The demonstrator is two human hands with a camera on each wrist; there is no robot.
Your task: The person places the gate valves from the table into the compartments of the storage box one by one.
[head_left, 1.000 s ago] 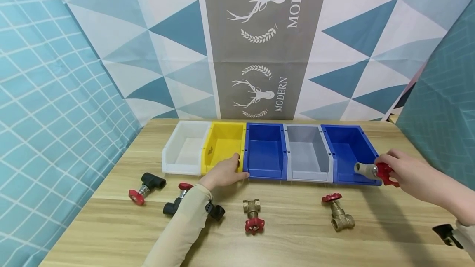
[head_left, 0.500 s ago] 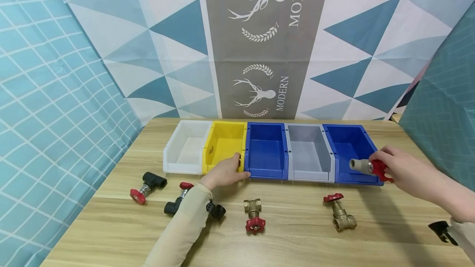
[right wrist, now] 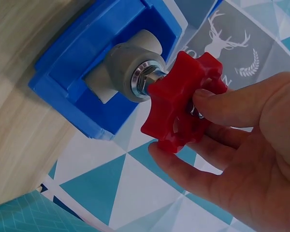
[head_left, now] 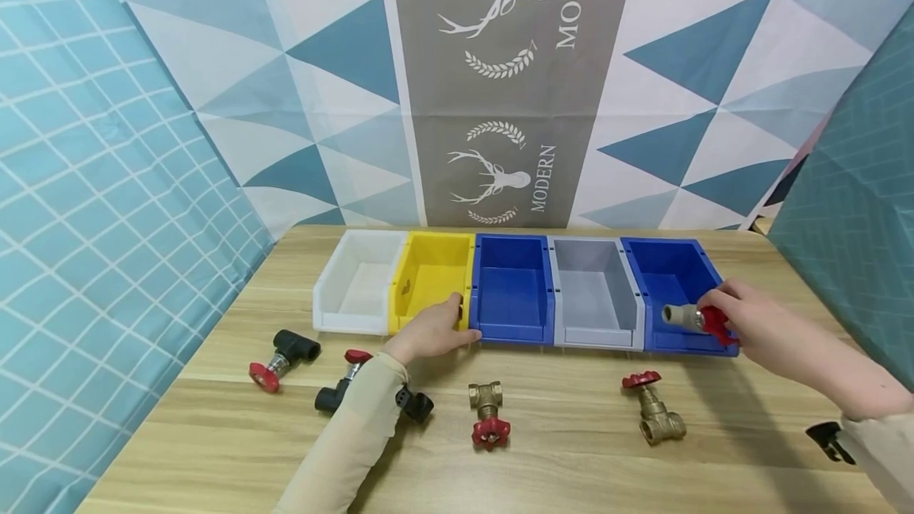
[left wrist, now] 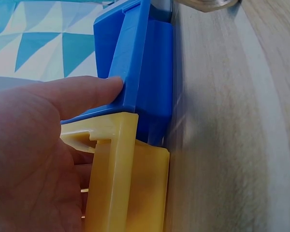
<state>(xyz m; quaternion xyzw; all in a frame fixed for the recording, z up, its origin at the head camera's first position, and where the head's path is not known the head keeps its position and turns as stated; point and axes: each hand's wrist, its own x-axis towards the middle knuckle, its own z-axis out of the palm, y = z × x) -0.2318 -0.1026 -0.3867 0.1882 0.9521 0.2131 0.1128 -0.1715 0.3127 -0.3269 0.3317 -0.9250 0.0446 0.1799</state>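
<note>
My right hand (head_left: 767, 331) pinches the red handwheel of a grey-bodied valve (head_left: 681, 316). In the right wrist view the valve (right wrist: 118, 72) points away from the hand, its body overlapping the right-hand blue bin (right wrist: 63, 82). My left hand (head_left: 432, 331) is at the front corner where the yellow bin (head_left: 432, 268) meets the middle blue bin (head_left: 510, 284). Seen from the left wrist, the thumb rests on the blue bin's front lip (left wrist: 123, 63), while the other fingers reach behind the yellow bin's wall (left wrist: 118, 174), partly hidden.
A white bin (head_left: 353, 324) and a grey bin (head_left: 596, 335) complete the row. In front lie a black valve (head_left: 289, 351), more black fittings (head_left: 332, 399) partly under the left forearm, a brass valve (head_left: 487, 403) and another brass valve (head_left: 657, 419). Patterned cloth (head_left: 500, 101) hangs behind.
My right hand has moved left with the valve, further over the right-hand blue bin. My left hand stays at the yellow and blue bins.
</note>
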